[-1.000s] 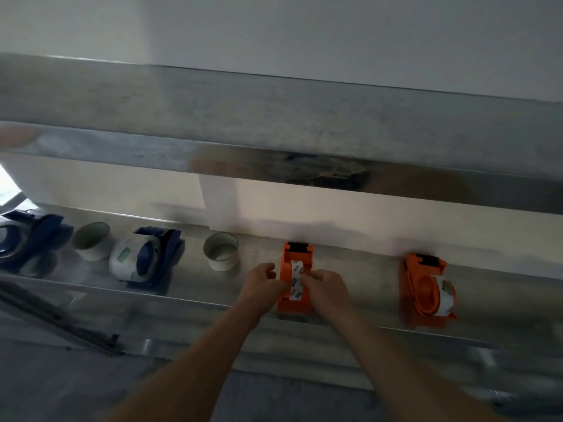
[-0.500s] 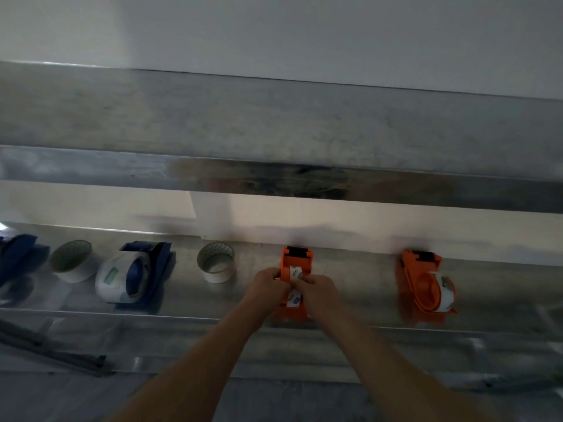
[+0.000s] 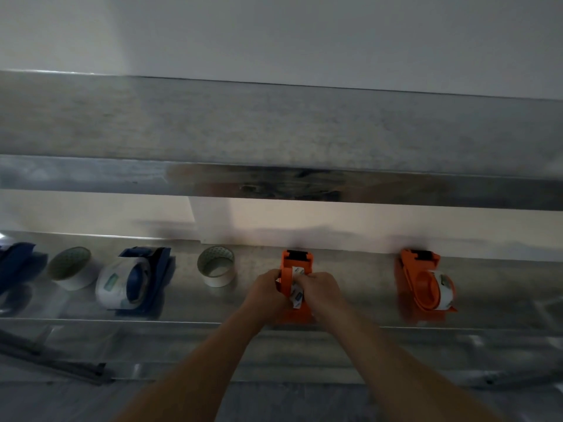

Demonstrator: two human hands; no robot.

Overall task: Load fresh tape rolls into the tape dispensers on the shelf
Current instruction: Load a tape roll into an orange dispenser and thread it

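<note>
Both hands meet at the middle orange dispenser [image 3: 288, 271], which stands on the metal shelf [image 3: 350, 278] near its front edge. The left hand [image 3: 268, 289] has its fingers curled tight round the dispenser's left side. The right hand [image 3: 323, 289] comes in from the right, its fingers bent close and holding the tape roll [image 3: 297, 292] that sits in the dispenser. The fingertips of the two hands nearly touch over the roll. How deep the roll sits in its cradle cannot be told, since the hands cover most of it.

Well to the right stands a second orange dispenser [image 3: 422, 281] with a clear roll [image 3: 445, 289] on its hub. Just left of the hands a loose roll [image 3: 216, 268] stands on the shelf. Further left a blue dispenser [image 3: 152, 278] lies with a white roll [image 3: 114, 286] on it. Beyond that is another loose roll [image 3: 70, 269], and at the far left edge another blue dispenser [image 3: 15, 263], partly cut off. An upper shelf [image 3: 274, 132] runs across above.
</note>
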